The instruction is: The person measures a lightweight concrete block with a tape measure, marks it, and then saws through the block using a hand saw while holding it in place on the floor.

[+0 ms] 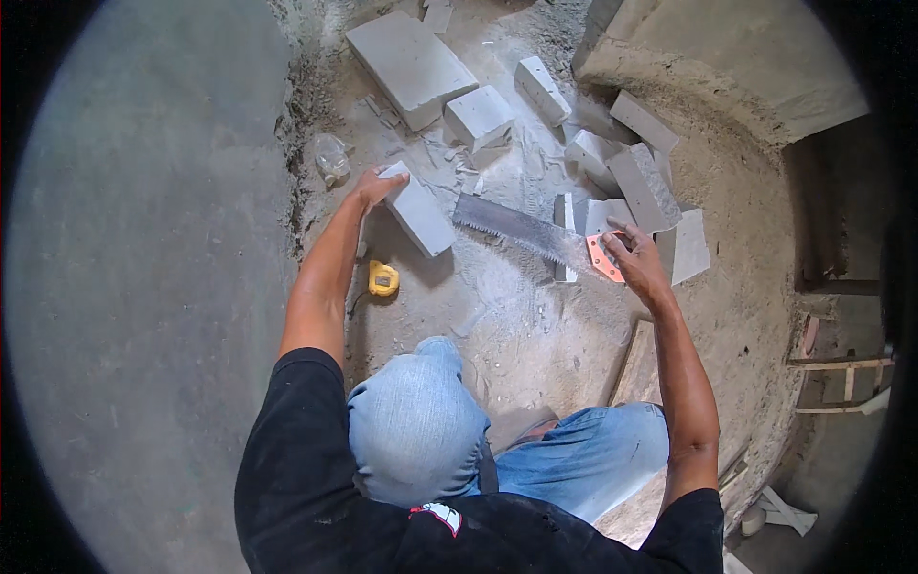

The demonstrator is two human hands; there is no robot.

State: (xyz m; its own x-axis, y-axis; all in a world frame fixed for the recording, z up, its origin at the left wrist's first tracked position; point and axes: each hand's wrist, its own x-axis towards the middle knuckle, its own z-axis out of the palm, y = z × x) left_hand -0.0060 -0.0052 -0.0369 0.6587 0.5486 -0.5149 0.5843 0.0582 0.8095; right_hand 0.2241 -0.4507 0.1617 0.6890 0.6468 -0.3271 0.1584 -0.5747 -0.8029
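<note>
My left hand is closed on the far end of a pale, lightweight concrete block, which lies slanted just left of the middle. At the right, my right hand grips a handsaw by its orange handle. The handsaw has a dusty, toothed grey blade that points left toward the block, with a gap between its tip and the block. Under the blade near the handle stands a thin white block piece. A yellow tape measure rests on the ground below the held block.
A large pale slab and a smaller block lie farther off. Several cut blocks are heaped beyond my right hand. A crumpled clear plastic bag sits by the left wall. A wooden board lies near my right knee.
</note>
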